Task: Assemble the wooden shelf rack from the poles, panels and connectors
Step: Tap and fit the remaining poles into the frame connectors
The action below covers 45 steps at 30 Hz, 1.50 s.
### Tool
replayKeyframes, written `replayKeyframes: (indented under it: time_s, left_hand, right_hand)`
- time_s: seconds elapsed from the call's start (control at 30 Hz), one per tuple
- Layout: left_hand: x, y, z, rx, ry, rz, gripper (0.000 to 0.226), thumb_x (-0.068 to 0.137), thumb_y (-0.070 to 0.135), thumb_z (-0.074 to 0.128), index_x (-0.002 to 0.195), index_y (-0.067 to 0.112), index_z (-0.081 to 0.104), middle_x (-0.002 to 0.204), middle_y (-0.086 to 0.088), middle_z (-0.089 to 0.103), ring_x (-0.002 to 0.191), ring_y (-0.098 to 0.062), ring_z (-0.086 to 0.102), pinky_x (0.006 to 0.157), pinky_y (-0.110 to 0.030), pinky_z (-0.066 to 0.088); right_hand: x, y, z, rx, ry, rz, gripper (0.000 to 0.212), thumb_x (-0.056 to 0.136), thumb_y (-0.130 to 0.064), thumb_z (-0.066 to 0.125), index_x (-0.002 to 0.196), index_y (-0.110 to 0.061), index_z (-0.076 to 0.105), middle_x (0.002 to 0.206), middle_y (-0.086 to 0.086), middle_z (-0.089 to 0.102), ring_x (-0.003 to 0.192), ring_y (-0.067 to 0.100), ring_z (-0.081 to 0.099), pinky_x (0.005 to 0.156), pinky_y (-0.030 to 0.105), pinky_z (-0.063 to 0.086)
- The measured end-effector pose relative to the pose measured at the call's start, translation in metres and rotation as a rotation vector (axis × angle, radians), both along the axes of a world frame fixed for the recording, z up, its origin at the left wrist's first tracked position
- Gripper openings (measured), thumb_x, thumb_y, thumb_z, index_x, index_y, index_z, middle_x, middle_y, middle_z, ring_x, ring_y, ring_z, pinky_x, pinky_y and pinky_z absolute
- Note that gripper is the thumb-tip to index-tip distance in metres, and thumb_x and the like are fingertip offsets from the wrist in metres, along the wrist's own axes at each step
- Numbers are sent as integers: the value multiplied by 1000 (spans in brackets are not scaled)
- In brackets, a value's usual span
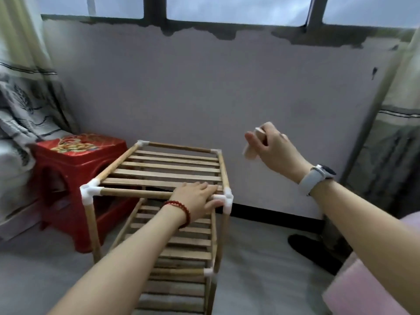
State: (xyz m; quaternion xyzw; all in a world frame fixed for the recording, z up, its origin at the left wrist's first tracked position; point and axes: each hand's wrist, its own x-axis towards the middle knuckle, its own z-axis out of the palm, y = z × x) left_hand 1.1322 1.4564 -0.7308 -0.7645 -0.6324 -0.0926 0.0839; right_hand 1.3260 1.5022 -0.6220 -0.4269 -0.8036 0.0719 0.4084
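The shelf rack (163, 178) stands upright on a grey floor (261, 269), close to a pale wall (204, 87) with a dark skirting strip along its foot. The top slatted panel (168, 169) lies level between four white corner connectors; a lower slatted panel (181, 251) sits beneath it.

The left hand (195, 197) rests on the top panel's near edge, beside the near right connector (227, 198). Its fingers lie over the near rail (136, 193) and its thumb curls under, so it grips that rail. A red bead bracelet (181, 210) circles the wrist.

The right hand (270, 146) is raised in the air to the right of the rack, apart from it, fingers curled round a short wooden pole (250, 151). A white-strapped watch (318, 176) is on that wrist.

A red plastic stool (75, 169) stands at the rack's left side, near the wall. Patterned curtains (20, 92) hang at the left and right edges of the room. Windows (236, 7) run above the wall. A dark shoe (313, 251) lies on the floor at right, and pink fabric (354, 289) fills the near right corner.
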Motion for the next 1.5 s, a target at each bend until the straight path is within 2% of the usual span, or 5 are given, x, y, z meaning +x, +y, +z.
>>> replayKeyframes:
  time_s: [0.53, 0.73, 0.87, 1.03, 1.5]
  left_hand:
    - [-11, 3, -18, 35, 27, 78, 58, 91, 60, 32, 141, 31, 29, 145, 3, 37, 134, -18, 33, 101, -39, 34]
    - [-13, 6, -21, 69, 38, 66, 57, 91, 60, 32, 139, 29, 32, 140, 3, 42, 129, -18, 38, 97, -37, 38]
    - [-16, 8, -20, 74, 31, 70, 54, 91, 59, 34, 135, 28, 36, 138, 3, 44, 128, -18, 39, 95, -37, 38]
    - [-17, 10, -22, 78, 20, 81, 54, 90, 60, 34, 132, 26, 40, 136, 3, 45, 126, -19, 41, 89, -39, 42]
    - [-19, 12, -28, 65, -4, 101, 56, 89, 57, 41, 135, 24, 38, 142, 1, 41, 130, -18, 38, 99, -40, 38]
  right_hand:
    - [-36, -32, -89, -32, -441, -90, 24, 97, -42, 37, 94, -19, 37, 92, 8, 65, 79, 30, 60, 65, 35, 41]
    - [-29, -12, -50, 180, 255, -139, 21, 93, -41, 36, 80, -24, 35, 60, -11, 54, 65, 14, 62, 55, 30, 36]
    - [-28, -21, -91, 15, -378, -127, 24, 96, -44, 37, 87, -22, 32, 73, -3, 52, 67, 27, 54, 60, 33, 34]
    - [-28, 0, -32, 140, 295, -59, 20, 90, -44, 42, 87, -23, 44, 74, -3, 67, 71, 17, 61, 68, 36, 48]
    - [-49, -23, -102, -35, -317, -155, 22, 97, -41, 36, 91, -20, 32, 77, 1, 60, 68, 26, 60, 59, 32, 39]
